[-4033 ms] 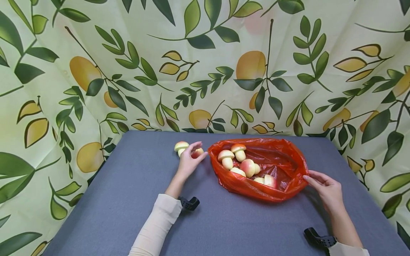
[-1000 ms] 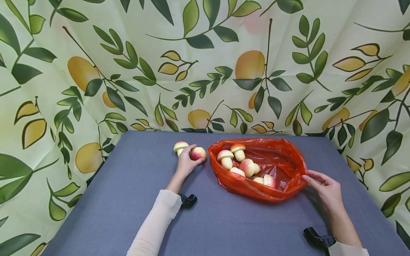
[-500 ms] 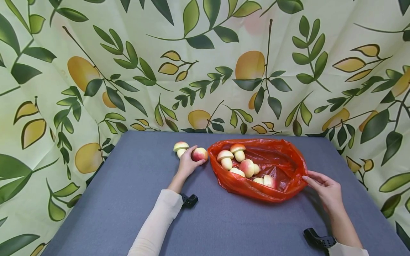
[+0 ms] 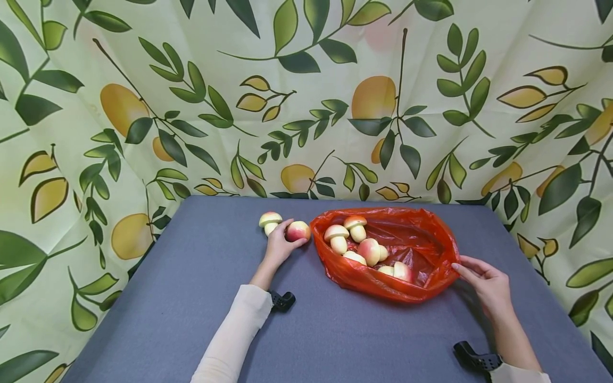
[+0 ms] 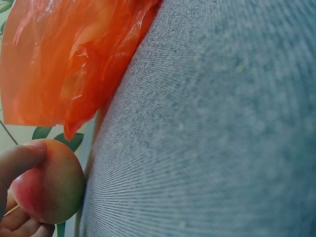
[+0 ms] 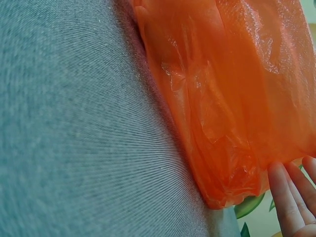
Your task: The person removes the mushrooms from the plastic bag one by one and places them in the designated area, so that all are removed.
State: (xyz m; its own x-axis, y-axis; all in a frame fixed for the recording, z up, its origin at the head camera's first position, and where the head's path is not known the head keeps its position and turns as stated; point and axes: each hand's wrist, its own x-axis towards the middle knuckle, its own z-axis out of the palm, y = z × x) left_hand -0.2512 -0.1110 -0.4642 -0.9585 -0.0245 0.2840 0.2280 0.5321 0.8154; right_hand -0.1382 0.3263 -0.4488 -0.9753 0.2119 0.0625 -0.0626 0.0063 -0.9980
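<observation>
In the head view my left hand (image 4: 279,243) grips a round red-and-yellow toy mushroom (image 4: 299,231), just left of the bag. The left wrist view shows my thumb on the rounded cap (image 5: 49,182) and fingers behind it; its stem is hidden. Another toy mushroom (image 4: 270,219) stands behind that hand, partly covered by it. At the bag's right side, my right hand (image 4: 488,284) pinches the rim of the red plastic bag (image 4: 392,291). Several toy mushrooms lie inside, among them an upright one (image 4: 337,238) and a tipped one (image 4: 371,251).
A blue-grey cloth covers the table (image 4: 191,298). Its far edge meets a leaf-and-fruit patterned curtain (image 4: 316,106), which also rises at both sides. Black camera mounts (image 4: 283,301) sit at the wrists.
Four seconds ago my left hand covered more of the mushroom; now its fingers and thumb are around it and the cap shows more, slightly farther right. My right hand and the bag stay put.
</observation>
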